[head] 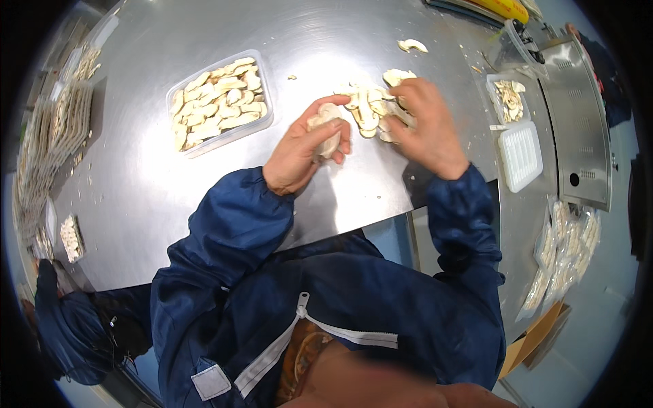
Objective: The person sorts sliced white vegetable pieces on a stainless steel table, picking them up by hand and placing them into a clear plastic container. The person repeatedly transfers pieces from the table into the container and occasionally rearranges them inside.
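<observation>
My left hand (301,145) holds a small bunch of pale mushroom slices (326,130) between thumb and fingers, above the steel table (352,191). To its right, my right hand (431,130) is slightly blurred, with a mushroom slice (401,113) between its thumb and fingers. That hand is at the edge of a loose pile of mushroom slices (365,107), and part of the pile is hidden behind it. Left of my hands stands a clear plastic tub (270,120), filled with mushroom slices (219,104) laid closely together. One curved slice (412,46) lies apart, beyond the pile.
Stacked trays (56,137) line the far left, near a small filled pack (72,238) and a co-worker's sleeve (76,331). On the right are a tray of scraps (510,102), a white ribbed tray (521,155), a steel machine (576,122), packed bags (566,245) and a cardboard box (533,339).
</observation>
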### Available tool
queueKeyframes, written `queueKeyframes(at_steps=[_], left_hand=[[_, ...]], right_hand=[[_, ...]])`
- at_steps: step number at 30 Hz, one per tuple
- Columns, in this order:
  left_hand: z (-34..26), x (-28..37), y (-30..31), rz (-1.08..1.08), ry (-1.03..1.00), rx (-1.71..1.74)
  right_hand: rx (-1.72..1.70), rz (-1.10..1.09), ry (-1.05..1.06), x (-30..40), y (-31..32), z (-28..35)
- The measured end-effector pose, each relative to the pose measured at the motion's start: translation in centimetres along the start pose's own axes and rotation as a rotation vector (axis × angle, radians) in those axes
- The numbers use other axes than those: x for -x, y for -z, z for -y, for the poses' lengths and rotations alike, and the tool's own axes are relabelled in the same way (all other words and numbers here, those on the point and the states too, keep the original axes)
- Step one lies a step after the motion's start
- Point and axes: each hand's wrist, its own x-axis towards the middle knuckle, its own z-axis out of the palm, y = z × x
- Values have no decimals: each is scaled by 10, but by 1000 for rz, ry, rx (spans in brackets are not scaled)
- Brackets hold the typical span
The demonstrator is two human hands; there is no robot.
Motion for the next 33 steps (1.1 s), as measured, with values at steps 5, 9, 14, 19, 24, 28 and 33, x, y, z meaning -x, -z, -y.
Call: queueKeyframes(at_steps=[5,9,14,19,24,28,33], left_hand=[[-24,5,-6,-259,-49,-370],[-30,5,3,-295,-117,-545],[-38,-12,-5,-266,-263,-975],[-41,-33,-13,-247,-259,-1152],[-31,-23,-21,-212,-313,-1120],[-16,-14,-21,-119,-322,-1309],[-15,-20,-32,-62,-333,-1606]], right_hand=[[205,-15,15,1,-27,22],[112,-25,-42,-8,-26,-1],[-551,-121,-385,-2,-4,-51],[-602,-62,-565,15,18,-79],[-654,-24,-495,10,-5,-32],[-361,-134,-323,-6,11,-27],[146,-50,-148,13,11,-53]])
